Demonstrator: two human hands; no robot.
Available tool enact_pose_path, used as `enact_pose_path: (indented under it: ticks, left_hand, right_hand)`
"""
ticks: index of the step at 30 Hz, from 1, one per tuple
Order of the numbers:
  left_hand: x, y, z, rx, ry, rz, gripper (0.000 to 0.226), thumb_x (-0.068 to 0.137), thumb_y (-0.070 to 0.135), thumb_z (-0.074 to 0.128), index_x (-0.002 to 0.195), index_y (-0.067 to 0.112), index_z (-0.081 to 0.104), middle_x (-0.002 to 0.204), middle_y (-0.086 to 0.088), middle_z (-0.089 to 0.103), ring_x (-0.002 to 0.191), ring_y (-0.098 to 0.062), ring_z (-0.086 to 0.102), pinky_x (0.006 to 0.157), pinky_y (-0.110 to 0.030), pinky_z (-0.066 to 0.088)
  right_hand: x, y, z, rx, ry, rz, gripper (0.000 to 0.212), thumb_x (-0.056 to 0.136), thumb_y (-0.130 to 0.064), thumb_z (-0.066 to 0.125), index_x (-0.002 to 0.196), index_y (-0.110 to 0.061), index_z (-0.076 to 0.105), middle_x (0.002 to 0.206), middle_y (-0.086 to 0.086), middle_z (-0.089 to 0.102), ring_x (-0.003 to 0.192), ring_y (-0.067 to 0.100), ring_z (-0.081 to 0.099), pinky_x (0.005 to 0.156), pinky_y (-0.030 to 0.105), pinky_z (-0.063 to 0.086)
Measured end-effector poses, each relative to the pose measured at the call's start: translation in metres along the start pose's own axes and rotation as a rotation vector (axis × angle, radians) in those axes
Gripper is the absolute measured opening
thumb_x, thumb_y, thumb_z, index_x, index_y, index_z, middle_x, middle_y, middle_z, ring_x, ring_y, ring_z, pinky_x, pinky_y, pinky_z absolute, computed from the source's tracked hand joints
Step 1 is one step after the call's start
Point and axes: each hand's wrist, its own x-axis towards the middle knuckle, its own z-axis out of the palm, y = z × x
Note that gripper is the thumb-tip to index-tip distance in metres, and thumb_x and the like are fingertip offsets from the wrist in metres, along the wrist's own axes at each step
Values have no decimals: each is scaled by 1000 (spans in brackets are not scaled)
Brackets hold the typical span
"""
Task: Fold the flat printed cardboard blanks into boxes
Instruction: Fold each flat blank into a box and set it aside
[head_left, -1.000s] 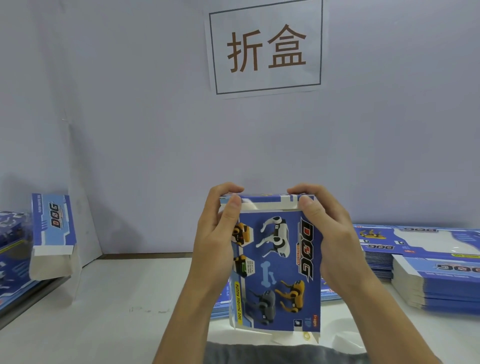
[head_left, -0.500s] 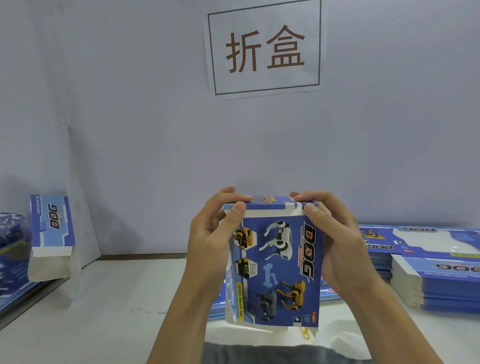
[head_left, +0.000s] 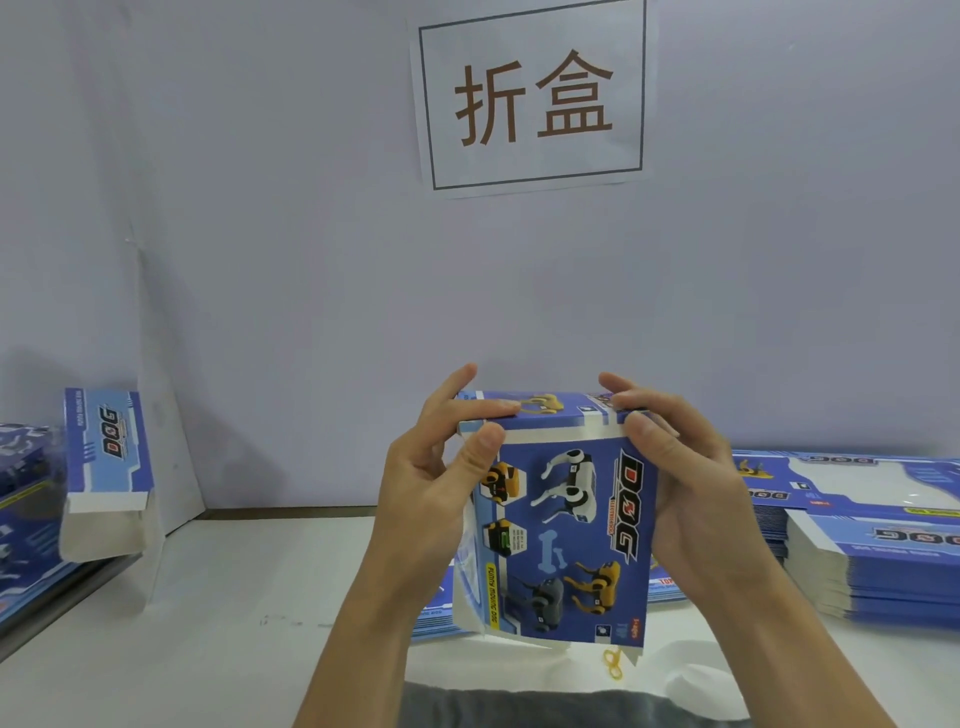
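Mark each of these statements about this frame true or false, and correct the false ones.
1. Both hands hold the box at its upper end. True: the left hand and the right hand grip the box there.
2. The box lies flat on the table. False: it is held upright above the table.
3. Flat blanks are stacked at the right. True: see the stack.
4. The wall sign is handwritten in red. False: the sign carries printed brown characters.

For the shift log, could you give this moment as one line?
step: closing top flap | box: upright | left hand: gripping | right hand: gripping
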Motion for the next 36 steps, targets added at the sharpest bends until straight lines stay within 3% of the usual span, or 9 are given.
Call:
enact_pose_path:
  ticks: [5, 9, 12, 19, 21, 24, 29, 36]
  left_hand:
    - [-1, 0, 5, 65, -28, 23, 40, 72, 71, 68, 99, 42, 74, 143, 23, 49, 139, -15, 44, 77, -39, 62]
    - [-2, -1, 7, 110, -28, 35, 22, 87, 48, 54, 99, 43, 73, 143, 27, 47, 142, -12, 40, 82, -39, 61]
    - [-4, -2, 12, 113, -39, 39, 23, 89, 50, 56, 99, 38, 73, 145, 27, 44, 144, -9, 36, 84, -35, 60]
    - [-4, -5, 13, 200, -14, 59, 21, 83, 33, 65, 102, 41, 67, 146, 29, 40, 125, -2, 56, 76, -24, 60]
    - [-3, -5, 10, 161, 8, 39, 25, 82, 33, 66, 105, 43, 66, 150, 22, 40, 123, -9, 60, 78, -28, 60]
    - [-3, -7, 5, 93, 32, 39, 19, 80, 36, 68, 98, 43, 69, 141, 28, 49, 135, -20, 51, 86, -41, 60]
    - [-4, -7, 4, 23, 51, 1, 9, 79, 34, 68, 86, 33, 72, 140, 24, 51, 129, -25, 56, 74, -40, 62]
    - [-4, -5, 6, 61, 52, 7, 9, 75, 40, 69, 79, 33, 71, 139, 19, 53, 127, -26, 58, 77, -47, 61]
  right_hand:
    - [-1, -2, -5, 14, -22, 36, 8, 75, -18, 68, 77, -23, 74, 132, -1, 65, 101, 27, 72, 73, 40, 60]
    - [-1, -2, -6, 28, -38, 60, 14, 76, -17, 58, 73, -22, 71, 132, 1, 64, 100, 28, 71, 74, 43, 58]
    - [-1, -2, -6, 57, -30, 65, 12, 75, -16, 56, 71, -19, 66, 133, 4, 63, 101, 30, 70, 75, 45, 56]
    - [-2, 0, -3, 35, -57, 51, 13, 77, -16, 60, 84, -22, 70, 136, 1, 60, 101, 31, 71, 72, 42, 62]
    - [-2, 0, 0, -1, -80, 33, 19, 77, -14, 64, 89, -24, 75, 136, -4, 60, 105, 31, 70, 69, 40, 62]
    - [0, 0, 4, -47, -85, 5, 11, 77, -13, 77, 84, -22, 77, 135, -5, 61, 112, 30, 68, 67, 37, 61]
    - [0, 2, 3, -40, -57, 10, 9, 71, -15, 69, 74, -18, 76, 134, -2, 62, 114, 33, 66, 67, 39, 61]
    - [1, 2, 0, -75, -64, 1, 7, 70, -17, 69, 72, -19, 76, 134, -2, 62, 116, 35, 64, 69, 40, 61]
